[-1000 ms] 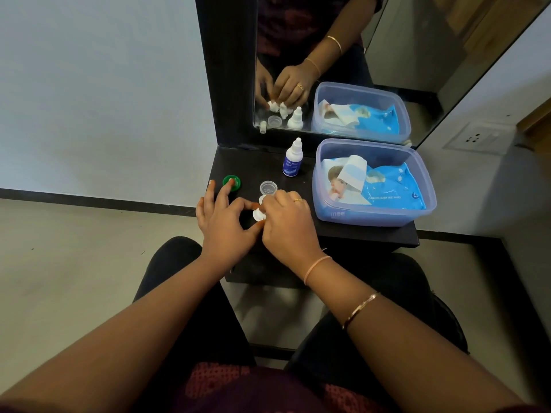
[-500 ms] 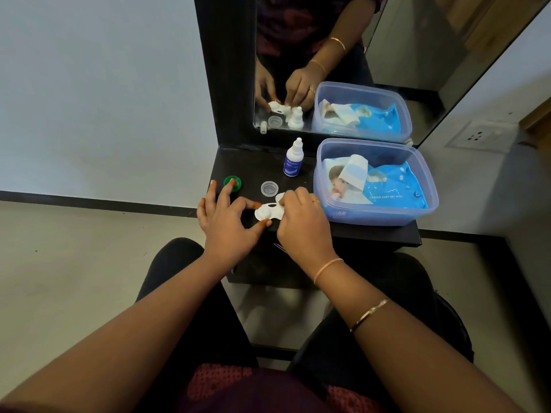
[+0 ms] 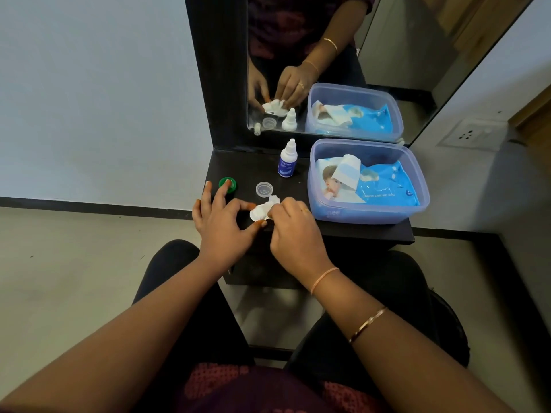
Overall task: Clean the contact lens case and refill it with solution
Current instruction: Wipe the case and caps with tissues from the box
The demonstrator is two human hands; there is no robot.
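The white contact lens case (image 3: 258, 212) lies on the small black table (image 3: 351, 231) near its front edge. My left hand (image 3: 222, 226) pinches the case's left end between thumb and index finger, the other fingers spread. My right hand (image 3: 293, 226) pinches a white wipe (image 3: 273, 201) and presses it onto the case's right half, which is hidden. A green cap (image 3: 228, 184) and a clear cap (image 3: 264, 188) lie loose behind the hands. The solution bottle (image 3: 288, 159), white with a blue label, stands upright near the mirror.
A clear blue-tinted tub (image 3: 369, 181) with a blue pack of wet wipes fills the table's right side. A mirror (image 3: 343, 55) in a black frame rises at the back. My knees sit under the table's front edge. Grey floor lies to the left.
The case has come out from under my hands and shows more. My right hand has shifted slightly right with the wipe. My left hand stays put.
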